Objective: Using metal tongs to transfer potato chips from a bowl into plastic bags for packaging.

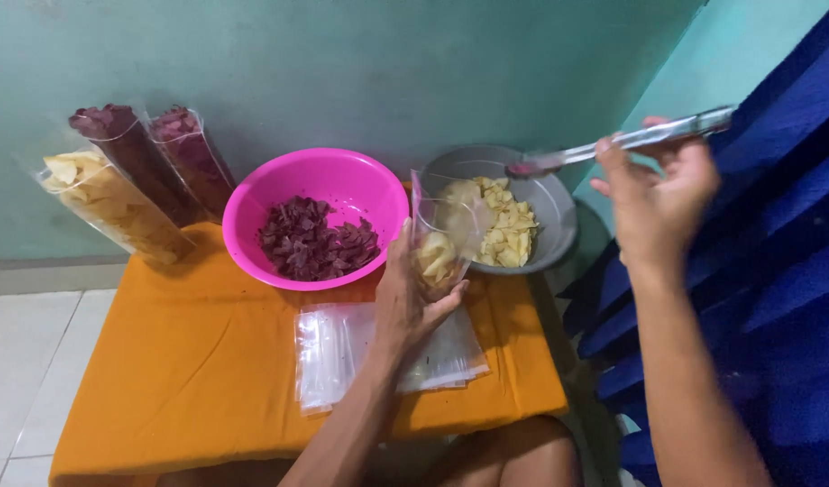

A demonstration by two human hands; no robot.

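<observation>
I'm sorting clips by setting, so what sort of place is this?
Probably a home corner used for packing snacks by hand, not a factory. A low table with an orange cloth stands against a bare green wall on a tiled floor, holding a pink bowl of purple chips and filled clear bags.

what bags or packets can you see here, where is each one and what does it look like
Clear bag: held upright in the left hand, beside the grey bowl, partly filled with pale yellow chips.
Yellow chip packet: far left, leaning on the wall, long and clear.
Two purple chip packets: beside it, long and clear.
Empty clear bags: flat stack on the orange cloth.
</observation>
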